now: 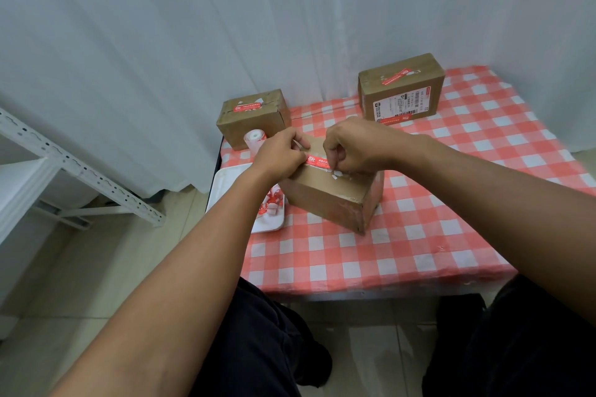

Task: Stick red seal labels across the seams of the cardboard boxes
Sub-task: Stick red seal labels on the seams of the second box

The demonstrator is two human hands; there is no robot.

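A cardboard box [332, 196] stands in the middle of the checkered table, one corner toward me. A red seal label [317, 160] lies along its top. My left hand [282, 155] pinches the label's left end. My right hand [353, 147] pinches its right end with curled fingers. Two more boxes stand behind: a small one [253, 119] at the back left with a red label on top, and a bigger one [401, 89] at the back right with a red label and a white shipping sticker.
A roll of labels [254, 137] sits beside the small box. A white tray [225, 184] at the table's left edge holds peeled red and white scraps [272, 203]. A white metal shelf [48, 167] stands on the left. A curtain hangs behind.
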